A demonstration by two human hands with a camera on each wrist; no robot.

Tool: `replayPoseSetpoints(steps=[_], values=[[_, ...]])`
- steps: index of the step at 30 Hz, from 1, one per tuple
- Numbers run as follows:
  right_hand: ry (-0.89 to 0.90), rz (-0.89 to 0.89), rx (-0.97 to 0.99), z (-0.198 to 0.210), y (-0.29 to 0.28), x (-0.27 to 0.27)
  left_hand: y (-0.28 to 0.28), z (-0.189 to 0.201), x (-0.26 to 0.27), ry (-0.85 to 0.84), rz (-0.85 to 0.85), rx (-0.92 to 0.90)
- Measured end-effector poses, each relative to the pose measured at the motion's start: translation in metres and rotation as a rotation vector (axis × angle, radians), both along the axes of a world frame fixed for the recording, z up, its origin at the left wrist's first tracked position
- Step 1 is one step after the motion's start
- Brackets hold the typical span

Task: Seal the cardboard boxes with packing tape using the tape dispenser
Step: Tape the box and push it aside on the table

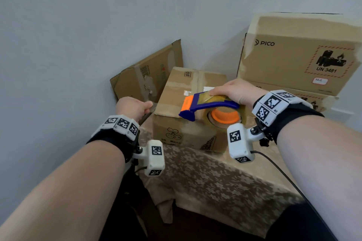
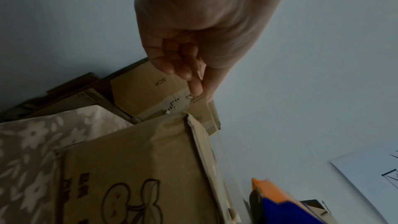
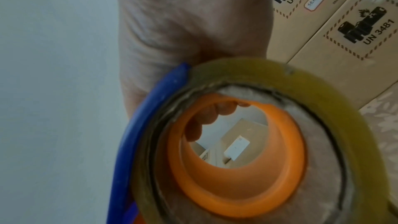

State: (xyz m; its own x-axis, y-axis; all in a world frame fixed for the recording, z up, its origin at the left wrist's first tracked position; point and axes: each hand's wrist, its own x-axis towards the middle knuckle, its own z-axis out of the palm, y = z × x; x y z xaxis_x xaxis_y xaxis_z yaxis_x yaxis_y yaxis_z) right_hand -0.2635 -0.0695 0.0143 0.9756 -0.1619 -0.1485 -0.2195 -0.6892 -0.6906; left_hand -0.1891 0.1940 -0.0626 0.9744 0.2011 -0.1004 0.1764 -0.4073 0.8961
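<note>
Your right hand [image 1: 237, 92] grips tape dispenser [image 1: 209, 107] over cherry-print box [image 1: 176, 100]; left hand [image 1: 133, 106] pinches its corner. Next: press tape onto seam.

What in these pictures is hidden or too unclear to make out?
- Head view: tape dispenser and right hand hide part of the box top.
- Left wrist view: whether the left hand pinches anything; dark, blurred.
- Right wrist view: tape roll blocks the fingers.
- Handwritten label: too small.

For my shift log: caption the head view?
Right hand holds tape dispenser over cardboard box; left hand at its corner.
</note>
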Motion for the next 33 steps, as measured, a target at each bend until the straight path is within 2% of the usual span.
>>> replayPoseSetpoints(steps=[12,33], values=[[0.004,-0.004,-0.074,-0.002,0.013,-0.003,0.006,-0.016,-0.012,-0.029,0.030,-0.037],[0.064,0.030,-0.179,-0.002,0.017,0.002,0.005,-0.025,-0.013,-0.032,0.030,0.038]])
